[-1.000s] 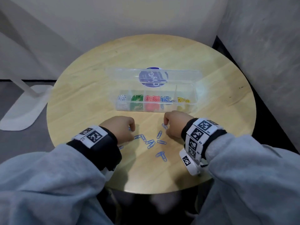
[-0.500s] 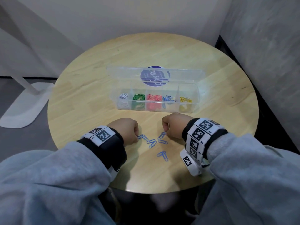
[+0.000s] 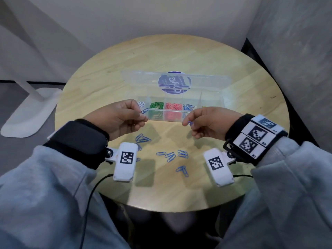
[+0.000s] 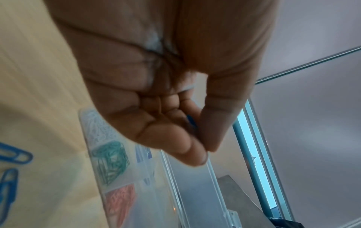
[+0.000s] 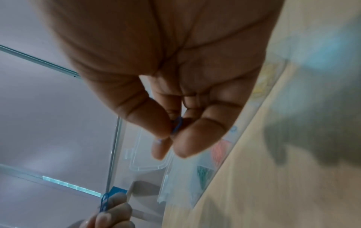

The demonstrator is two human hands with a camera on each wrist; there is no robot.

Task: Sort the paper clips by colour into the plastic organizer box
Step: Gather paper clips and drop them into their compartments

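Both hands have risen off the round table [image 3: 233,72] since the earlier frames: the left hand [image 3: 118,117] now pinches one blue clip [image 3: 144,110] and the right hand [image 3: 210,123] pinches another blue paper clip [image 3: 190,123], just before the organizer box [image 3: 222,103]. The box lies lengthwise left to right, lid open, holding white, green, red, blue and yellow clips. More loose blue clips [image 3: 170,156] lie scattered on the table between the wrists.

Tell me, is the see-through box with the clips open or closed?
Open. The organizer box has its clear lid flipped up behind it, so the coloured clips show in uncovered compartments.
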